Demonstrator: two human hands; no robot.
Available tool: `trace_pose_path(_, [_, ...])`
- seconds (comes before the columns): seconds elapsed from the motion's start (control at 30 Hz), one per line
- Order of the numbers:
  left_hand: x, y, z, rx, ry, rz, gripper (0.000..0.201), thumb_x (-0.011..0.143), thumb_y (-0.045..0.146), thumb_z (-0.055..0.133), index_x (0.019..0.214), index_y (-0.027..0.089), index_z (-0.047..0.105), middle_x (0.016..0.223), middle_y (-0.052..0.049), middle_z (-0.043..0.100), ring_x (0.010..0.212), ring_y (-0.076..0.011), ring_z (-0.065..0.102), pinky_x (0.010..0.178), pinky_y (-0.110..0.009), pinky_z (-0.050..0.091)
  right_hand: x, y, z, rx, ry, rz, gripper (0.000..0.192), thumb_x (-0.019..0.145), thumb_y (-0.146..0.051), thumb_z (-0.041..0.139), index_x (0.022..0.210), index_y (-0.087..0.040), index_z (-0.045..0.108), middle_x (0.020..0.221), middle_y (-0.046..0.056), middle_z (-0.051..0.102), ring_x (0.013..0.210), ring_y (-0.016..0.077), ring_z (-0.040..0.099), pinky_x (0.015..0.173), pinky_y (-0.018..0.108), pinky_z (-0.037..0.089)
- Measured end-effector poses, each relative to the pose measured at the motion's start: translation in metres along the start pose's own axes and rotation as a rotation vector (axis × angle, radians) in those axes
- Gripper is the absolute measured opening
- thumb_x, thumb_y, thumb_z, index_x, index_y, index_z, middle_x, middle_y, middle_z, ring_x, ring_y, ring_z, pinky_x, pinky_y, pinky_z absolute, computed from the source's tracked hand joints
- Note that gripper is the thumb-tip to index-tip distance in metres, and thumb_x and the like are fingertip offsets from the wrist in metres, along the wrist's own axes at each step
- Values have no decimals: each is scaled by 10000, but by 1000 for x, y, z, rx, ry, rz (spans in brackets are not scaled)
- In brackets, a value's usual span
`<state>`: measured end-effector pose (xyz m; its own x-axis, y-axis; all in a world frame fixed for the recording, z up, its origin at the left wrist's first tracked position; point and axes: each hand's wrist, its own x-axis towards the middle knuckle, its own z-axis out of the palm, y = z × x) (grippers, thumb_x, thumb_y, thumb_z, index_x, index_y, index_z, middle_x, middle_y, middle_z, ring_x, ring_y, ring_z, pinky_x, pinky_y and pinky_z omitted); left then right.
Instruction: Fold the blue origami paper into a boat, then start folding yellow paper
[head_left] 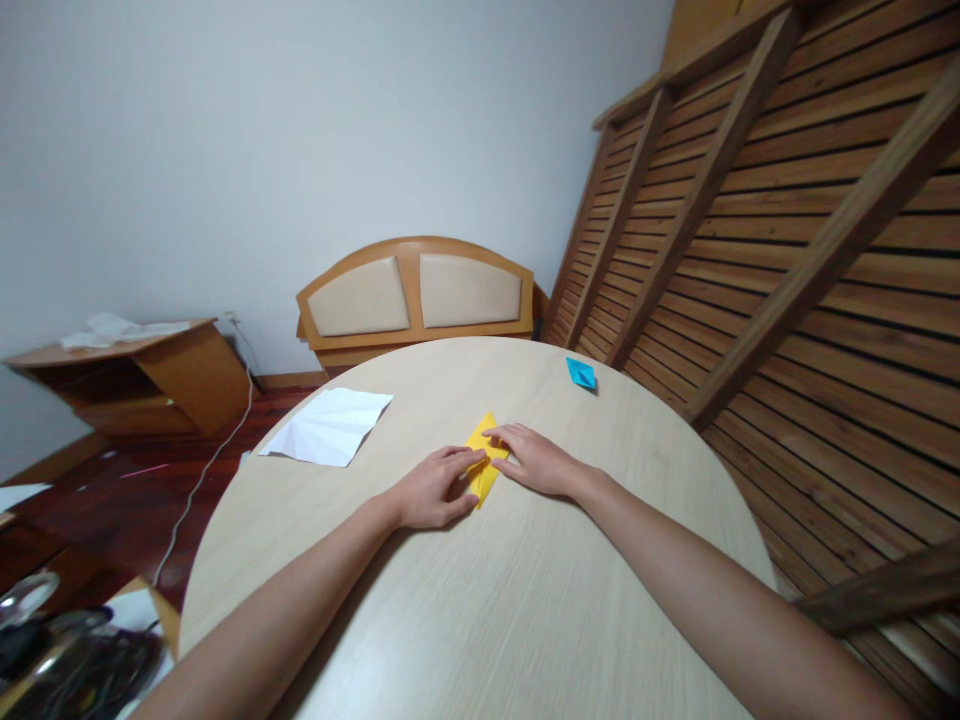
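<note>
Both hands' point(484, 475) flat, unclamped grip presses yellow paper point(482, 462), long axis pointing away.

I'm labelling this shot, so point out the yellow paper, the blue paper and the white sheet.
yellow paper point(480, 436), head view, its far tip
blue paper point(580, 373), head view, its middle
white sheet point(330, 426), head view, its creased middle

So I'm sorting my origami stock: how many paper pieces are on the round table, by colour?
Yellow paper, under the left hand and right hand: 1
White paper: 1
Blue paper: 1
Total: 3
</note>
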<state>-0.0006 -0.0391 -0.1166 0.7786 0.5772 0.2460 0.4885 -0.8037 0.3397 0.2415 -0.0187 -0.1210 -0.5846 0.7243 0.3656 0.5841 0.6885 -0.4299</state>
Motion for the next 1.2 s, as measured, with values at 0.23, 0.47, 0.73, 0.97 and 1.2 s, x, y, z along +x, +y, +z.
trace_pose_path(0.23, [0, 1, -4, 57, -58, 27, 497, 938, 311, 524, 1420, 192, 506, 1481, -128, 484, 1364, -297, 426, 1132, -491, 354, 0, 0, 5, -87, -12, 36, 372, 951, -337, 536, 1290, -185, 559, 1261, 128, 622, 1193, 263, 543, 1024, 445, 423])
trace_pose_path(0.47, [1, 1, -3, 58, -56, 54, 416, 952, 246, 469, 1353, 202, 568, 1470, -102, 502, 1363, -276, 431, 1137, -475, 356, -5, -13, 2, -122, -92, 69, 651, 860, -513, 613, 1408, -194, 466, 1387, 135, 541, 1269, 300, 473, 1071, 465, 361])
trace_pose_path(0.73, [2, 5, -5, 45, -51, 63, 434, 959, 228, 446, 1381, 189, 539, 1478, -97, 498, 1380, -260, 420, 1155, -471, 339, -7, -30, 4, -115, -127, 135, 848, 801, -634, 615, 1485, -186, 390, 1458, 166, 472, 1326, 339, 413, 1086, 487, 323])
trace_pose_path(0.97, [3, 5, -5, 47, -55, 59, 435, 955, 224, 452, 1380, 189, 537, 1468, -90, 512, 1371, -258, 431, 1146, -465, 355, -8, -29, 8, -108, -171, 141, 943, 777, -704, 599, 1525, -193, 337, 1547, 164, 367, 1414, 353, 315, 1139, 497, 260])
trace_pose_path(1.2, [0, 2, -3, 59, -38, 57, 411, 967, 254, 446, 1356, 194, 564, 1472, -104, 501, 1363, -269, 433, 1141, -473, 361, -4, -15, 7, -75, -161, 187, 999, 758, -720, 621, 1540, -186, 302, 1561, 161, 349, 1408, 360, 326, 1135, 514, 261])
